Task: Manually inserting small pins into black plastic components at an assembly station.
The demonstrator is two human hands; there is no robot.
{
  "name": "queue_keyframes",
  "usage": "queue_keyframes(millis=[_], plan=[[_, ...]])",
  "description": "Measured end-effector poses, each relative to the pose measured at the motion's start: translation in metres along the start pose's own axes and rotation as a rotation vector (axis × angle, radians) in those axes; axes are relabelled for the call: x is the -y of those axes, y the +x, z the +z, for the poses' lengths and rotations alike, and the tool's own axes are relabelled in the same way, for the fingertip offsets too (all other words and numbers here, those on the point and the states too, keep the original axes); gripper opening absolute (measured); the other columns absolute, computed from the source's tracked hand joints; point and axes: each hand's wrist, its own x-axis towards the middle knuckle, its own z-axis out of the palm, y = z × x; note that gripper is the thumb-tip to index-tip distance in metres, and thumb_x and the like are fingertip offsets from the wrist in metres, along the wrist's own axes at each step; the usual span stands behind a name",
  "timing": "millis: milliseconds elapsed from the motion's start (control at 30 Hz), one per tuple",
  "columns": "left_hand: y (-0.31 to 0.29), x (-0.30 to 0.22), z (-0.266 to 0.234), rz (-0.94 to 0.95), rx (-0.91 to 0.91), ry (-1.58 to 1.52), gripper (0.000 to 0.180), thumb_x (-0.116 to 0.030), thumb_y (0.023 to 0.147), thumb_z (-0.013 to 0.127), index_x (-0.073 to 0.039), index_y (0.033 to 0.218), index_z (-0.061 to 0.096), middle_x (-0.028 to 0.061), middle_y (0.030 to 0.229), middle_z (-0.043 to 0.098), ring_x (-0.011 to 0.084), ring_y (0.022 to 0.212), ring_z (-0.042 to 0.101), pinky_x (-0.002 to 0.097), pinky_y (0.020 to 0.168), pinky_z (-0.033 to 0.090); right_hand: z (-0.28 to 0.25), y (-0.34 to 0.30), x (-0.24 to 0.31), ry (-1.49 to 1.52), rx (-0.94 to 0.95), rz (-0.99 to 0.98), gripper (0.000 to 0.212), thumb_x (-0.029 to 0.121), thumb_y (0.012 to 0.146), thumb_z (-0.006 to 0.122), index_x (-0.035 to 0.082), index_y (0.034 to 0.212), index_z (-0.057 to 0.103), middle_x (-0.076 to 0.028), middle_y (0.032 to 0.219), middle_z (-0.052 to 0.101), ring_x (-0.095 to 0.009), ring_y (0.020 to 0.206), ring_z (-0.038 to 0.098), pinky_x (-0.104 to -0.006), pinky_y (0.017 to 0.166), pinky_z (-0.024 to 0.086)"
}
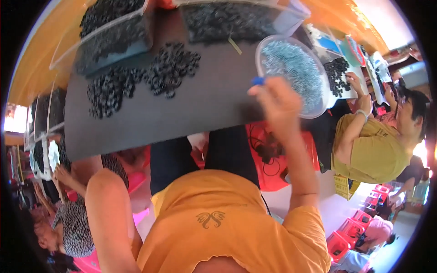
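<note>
My right hand (280, 104) is raised over the right end of the dark work table (205, 104), just left of a round clear tub (261, 50). Its fingers are curled together in a pinch and a little smeared by motion. A small blue piece (258, 81) shows at the fingertips; whether it is held or worn on a finger I cannot tell. Small pale-blue, shiny pieces (291, 68) fill the tub. Two loose piles of small black rings, a left one (111, 91) and a right one (173, 68), lie on the table. My left arm (111, 214) is bent at the lower left, its hand out of sight.
Clear bins of black parts, one at left (114, 41) and one in the middle (232, 20), stand along the far side. A yellowish strip (235, 45) lies near the middle bin. A co-worker (373, 141) sits at right, another person (75, 223) at left. Red stools (350, 232) stand behind.
</note>
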Motion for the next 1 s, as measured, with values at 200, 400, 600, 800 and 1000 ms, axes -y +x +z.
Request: queue_keyframes(millis=[200, 400, 600, 800, 1000], plan=[[-0.031, 0.010, -0.003, -0.180, -0.016, 0.480, 0.017, -0.004, 0.075, 0.055, -0.005, 0.092, 0.057, 0.0106, 0.089, 0.055, 0.0257, 0.080, 0.053, 0.0349, 0.067, 0.045, -0.046, 0.023, -0.050, -0.220, -0.132, 0.004, 0.014, 0.006, 0.078, 0.064, 0.001, 0.091, 0.063, -0.012, 0.077, 0.061, -0.026, 0.071, 0.057, -0.0334, 0.067, 0.045], [-0.062, 0.005, -0.007, -0.374, 0.051, 0.997, 0.017, -0.002, 0.070, 0.060, -0.004, 0.086, 0.058, 0.0101, 0.085, 0.055, 0.0261, 0.076, 0.053, 0.0341, 0.064, 0.044, -0.050, 0.036, -0.073, -0.657, 0.112, -0.165, 0.018, 0.016, 0.078, 0.062, 0.003, 0.091, 0.065, -0.016, 0.081, 0.061, -0.034, 0.081, 0.056, -0.0421, 0.073, 0.044], [-0.103, -0.006, -0.019, -0.614, 0.163, 1.557, 0.017, 0.000, 0.065, 0.066, -0.004, 0.080, 0.059, 0.0096, 0.080, 0.055, 0.0266, 0.071, 0.053, 0.0333, 0.060, 0.044, -0.035, 0.045, -0.088, -0.808, 0.285, -0.224, 0.014, 0.016, 0.078, 0.062, 0.002, 0.082, 0.061, -0.016, 0.079, 0.058, -0.034, 0.081, 0.055, -0.0423, 0.072, 0.043], [-0.146, 0.012, -0.048, -0.597, 0.285, 1.705, 0.006, -0.006, 0.065, 0.058, -0.003, 0.069, 0.054, 0.0096, 0.070, 0.045, 0.0253, 0.070, 0.045, 0.0311, 0.062, 0.041, -0.028, 0.050, -0.077, -0.731, 0.310, -0.283, 0.013, 0.012, 0.079, 0.062, 0.000, 0.084, 0.058, -0.017, 0.077, 0.055, -0.035, 0.078, 0.054, -0.0425, 0.070, 0.042], [-0.156, 0.022, -0.061, -0.636, 0.338, 1.626, 0.009, -0.007, 0.065, 0.059, 0.000, 0.070, 0.055, 0.0104, 0.069, 0.045, 0.0256, 0.070, 0.045, 0.0302, 0.066, 0.040, -0.029, 0.050, -0.083, -0.767, 0.272, -0.229, 0.018, 0.014, 0.081, 0.061, -0.001, 0.090, 0.058, -0.019, 0.079, 0.058, -0.036, 0.077, 0.056, -0.0435, 0.069, 0.043]])
